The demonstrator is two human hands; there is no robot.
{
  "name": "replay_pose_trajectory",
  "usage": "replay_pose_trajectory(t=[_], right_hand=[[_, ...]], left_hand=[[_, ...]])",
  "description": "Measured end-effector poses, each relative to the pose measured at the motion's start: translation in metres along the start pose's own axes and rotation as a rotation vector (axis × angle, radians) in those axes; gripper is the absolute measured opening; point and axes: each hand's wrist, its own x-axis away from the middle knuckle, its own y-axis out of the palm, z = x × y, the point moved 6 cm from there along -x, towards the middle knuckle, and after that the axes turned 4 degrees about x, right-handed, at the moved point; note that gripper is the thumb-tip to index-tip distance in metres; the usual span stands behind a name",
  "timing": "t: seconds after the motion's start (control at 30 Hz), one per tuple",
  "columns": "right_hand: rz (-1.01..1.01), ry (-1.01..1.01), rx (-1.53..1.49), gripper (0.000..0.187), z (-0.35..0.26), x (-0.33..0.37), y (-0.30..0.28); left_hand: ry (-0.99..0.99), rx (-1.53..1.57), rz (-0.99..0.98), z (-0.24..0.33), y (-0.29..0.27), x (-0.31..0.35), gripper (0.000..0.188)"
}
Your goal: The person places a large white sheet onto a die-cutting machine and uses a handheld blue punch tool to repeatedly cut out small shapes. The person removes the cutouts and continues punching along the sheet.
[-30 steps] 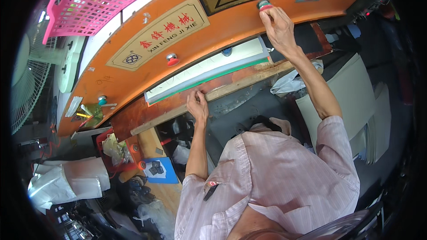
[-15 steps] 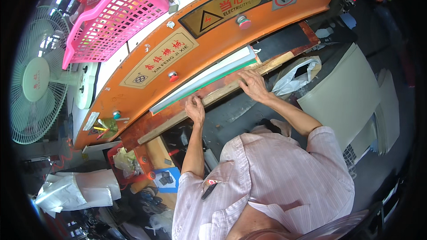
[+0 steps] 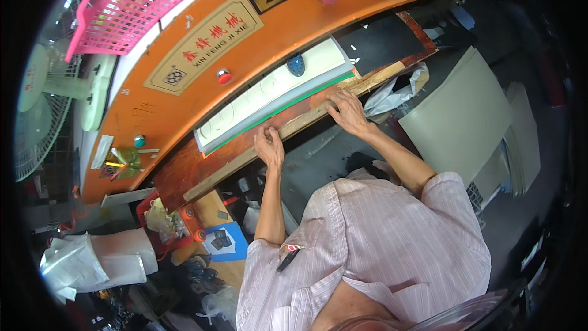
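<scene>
Both of my hands are at the wooden rail (image 3: 297, 124) along the front of the reddish machine bed. My left hand (image 3: 268, 146) has its fingers curled over the rail's middle. Farther right, my right hand (image 3: 349, 112) lies over the same rail with fingers apart. Just behind them on the bed is a stack of pale sheets (image 3: 245, 113) with grey and green layers below and thin curved outlines on top. A small blue piece dotted with holes (image 3: 296, 65) sits on the stack, close under the orange panel (image 3: 190, 30); neither hand touches it.
The orange panel bears red-topped buttons (image 3: 224, 76). A pink basket (image 3: 131, 9) and a fan (image 3: 37, 92) are at the upper left. Large grey sheets (image 3: 456, 116) stand on the right. A white bag (image 3: 116, 257) and a blue card (image 3: 225, 242) are at the lower left.
The orange panel has shifted upward relative to the rail, uncovering more of the sheet stack and the blue piece. Both hands stay at nearly the same places on the rail.
</scene>
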Motion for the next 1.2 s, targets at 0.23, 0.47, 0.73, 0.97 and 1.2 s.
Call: replay_pose_trajectory(t=[0.23, 0.47, 0.73, 0.97, 1.2], right_hand=[[0.130, 0.020, -0.053, 0.047, -0.023, 0.005, -0.042], [-0.134, 0.016, -0.093, 0.073, -0.044, -0.010, -0.017], [-0.238, 0.208, -0.409, 0.074, -0.007, 0.034, -0.012], [-0.249, 0.727, -0.979, 0.069, 0.048, 0.022, -0.021], [-0.198, 0.163, -0.183, 0.073, 0.017, 0.019, -0.034]], left_hand=[[0.259, -0.029, -0.022, 0.060, -0.014, 0.028, 0.043], [0.382, -0.046, -0.457, 0.113, 0.071, 0.006, 0.065], [0.310, -0.132, -0.528, 0.094, 0.077, 0.047, 0.069], [0.222, -0.110, -0.532, 0.081, 0.084, 0.038, 0.070], [0.157, -0.118, -0.594, 0.067, 0.089, 0.034, 0.071]])
